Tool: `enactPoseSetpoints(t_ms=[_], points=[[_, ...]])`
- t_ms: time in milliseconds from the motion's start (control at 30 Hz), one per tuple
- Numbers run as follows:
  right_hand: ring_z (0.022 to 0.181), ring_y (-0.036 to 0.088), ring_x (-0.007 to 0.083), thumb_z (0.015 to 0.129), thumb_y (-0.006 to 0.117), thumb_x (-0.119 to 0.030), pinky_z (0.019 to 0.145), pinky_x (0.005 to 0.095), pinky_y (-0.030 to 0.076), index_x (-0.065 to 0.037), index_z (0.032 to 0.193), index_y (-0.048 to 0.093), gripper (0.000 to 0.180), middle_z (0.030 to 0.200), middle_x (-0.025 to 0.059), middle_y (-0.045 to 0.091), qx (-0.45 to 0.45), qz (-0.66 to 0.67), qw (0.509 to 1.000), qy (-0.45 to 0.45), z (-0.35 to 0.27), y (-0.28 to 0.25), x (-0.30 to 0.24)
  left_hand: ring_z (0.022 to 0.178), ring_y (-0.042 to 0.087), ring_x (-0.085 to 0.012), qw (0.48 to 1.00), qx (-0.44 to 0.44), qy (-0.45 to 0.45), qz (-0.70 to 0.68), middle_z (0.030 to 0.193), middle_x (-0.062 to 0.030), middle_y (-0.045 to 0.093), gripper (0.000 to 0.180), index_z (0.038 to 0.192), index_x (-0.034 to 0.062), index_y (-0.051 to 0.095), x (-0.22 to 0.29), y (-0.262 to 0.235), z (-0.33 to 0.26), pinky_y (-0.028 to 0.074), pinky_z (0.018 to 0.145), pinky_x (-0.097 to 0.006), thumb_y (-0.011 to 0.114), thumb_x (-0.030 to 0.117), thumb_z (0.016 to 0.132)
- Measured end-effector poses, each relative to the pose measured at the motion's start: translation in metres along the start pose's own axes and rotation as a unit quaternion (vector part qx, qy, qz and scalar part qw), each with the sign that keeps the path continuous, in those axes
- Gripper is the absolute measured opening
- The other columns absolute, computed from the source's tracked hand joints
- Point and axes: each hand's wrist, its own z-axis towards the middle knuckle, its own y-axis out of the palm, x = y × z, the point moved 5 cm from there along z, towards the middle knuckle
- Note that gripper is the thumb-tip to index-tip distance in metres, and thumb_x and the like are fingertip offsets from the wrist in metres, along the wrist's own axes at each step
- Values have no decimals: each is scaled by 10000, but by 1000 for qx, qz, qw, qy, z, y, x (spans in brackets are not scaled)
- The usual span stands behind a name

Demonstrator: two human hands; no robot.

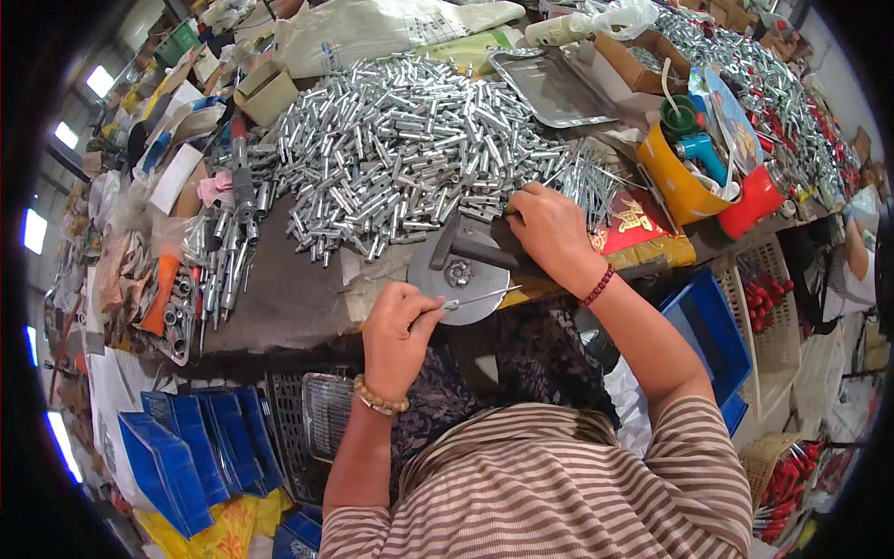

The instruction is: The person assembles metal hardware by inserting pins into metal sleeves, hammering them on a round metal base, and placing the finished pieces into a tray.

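Head view: the left hand (402, 328) pinches one end of a thin metal rod (484, 296) between thumb and fingertips, the grip drawn narrow. The rod points right, over the near part of a round metal disc (480, 313) at the bench's front edge. A hammer (486, 252) lies across the far part of the disc, its handle running toward the right hand (557, 235). That hand's fingers are curled, but I cannot tell whether they close on the handle or on something small.

To work well here, I would keep the pinch light but steady, hold the rod level, and keep the left fingertips clear of the hammer head.

Beyond the disc spreads a big pile of short metal tubes (400, 140). A metal tray (556, 91) sits behind it. Right of that, an open cardboard box (643, 73) holds contents too small to make out. The yellow bucket (672, 177) holds a green round piece and a teal object. Below the bench, a cream basket (775, 349) holds red-handled pieces, and blue bins (163, 466) stand at lower left.
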Motion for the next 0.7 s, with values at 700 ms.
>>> enactPoseSetpoints(t_ms=[700], points=[[795,679,354,799,763,-56,730,442,538,3,959,703,181,880,142,688,-158,363,917,54,-38,-24,-66,859,656,-308,997,3,33,67,914,-78,634,124,926,71,754,5,-1,1,525,740,-426,821,82,822]])
